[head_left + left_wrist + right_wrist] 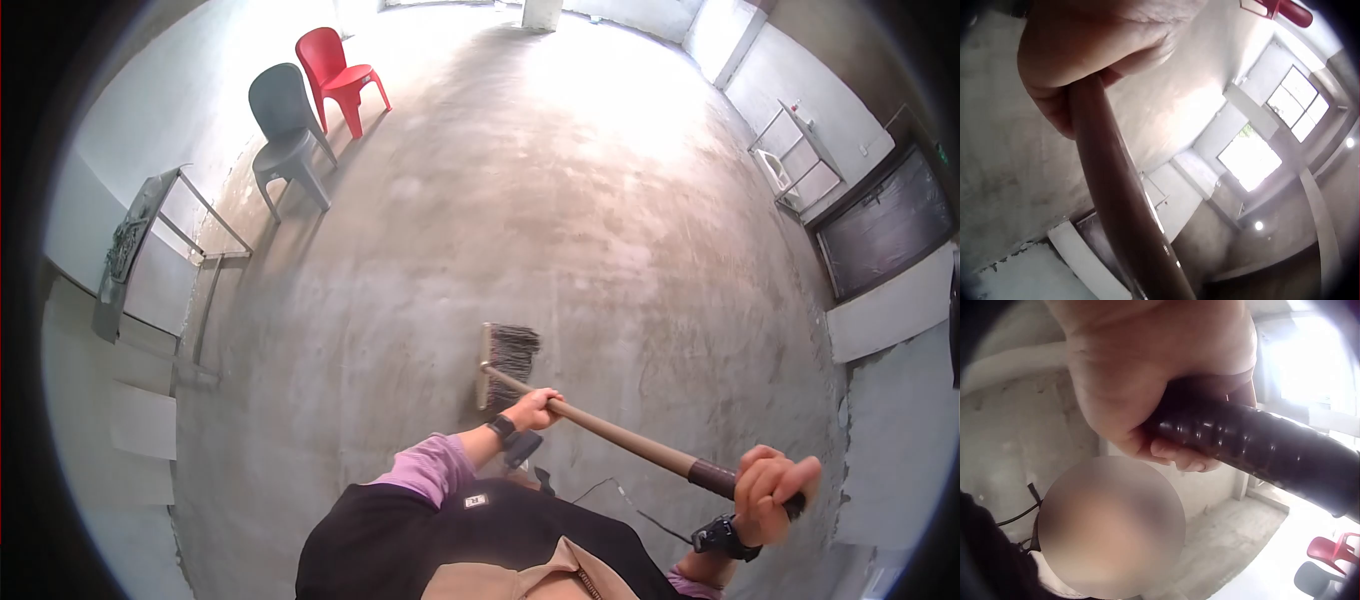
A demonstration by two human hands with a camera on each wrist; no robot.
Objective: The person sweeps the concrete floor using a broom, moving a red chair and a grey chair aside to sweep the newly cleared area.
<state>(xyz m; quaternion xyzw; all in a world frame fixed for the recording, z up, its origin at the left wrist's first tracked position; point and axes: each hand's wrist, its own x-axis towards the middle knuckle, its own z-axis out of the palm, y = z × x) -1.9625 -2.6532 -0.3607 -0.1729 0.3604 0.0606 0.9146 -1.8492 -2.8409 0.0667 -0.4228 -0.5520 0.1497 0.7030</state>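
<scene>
A push broom with dark bristles (pixel 514 362) rests on the concrete floor in front of the person, its long tan handle (pixel 625 437) slanting back to the right. My left hand (pixel 533 408) grips the handle low down, not far from the broom head. In the left wrist view the fingers of the left hand (pixel 1104 50) wrap round the smooth pole (pixel 1116 181). Up at the top end, my right hand (pixel 770 490) holds the dark ribbed grip (pixel 1254 440). The fingers of the right hand (pixel 1166 381) curl round that grip in the right wrist view.
A grey chair (pixel 287 140) and a red chair (pixel 340 75) stand at the far left. Along the left wall is a metal-framed stand (pixel 150 245); another frame (pixel 800 160) stands by the right wall near a plastic-covered doorway (pixel 885 225). A cable (pixel 640 508) hangs between the arms.
</scene>
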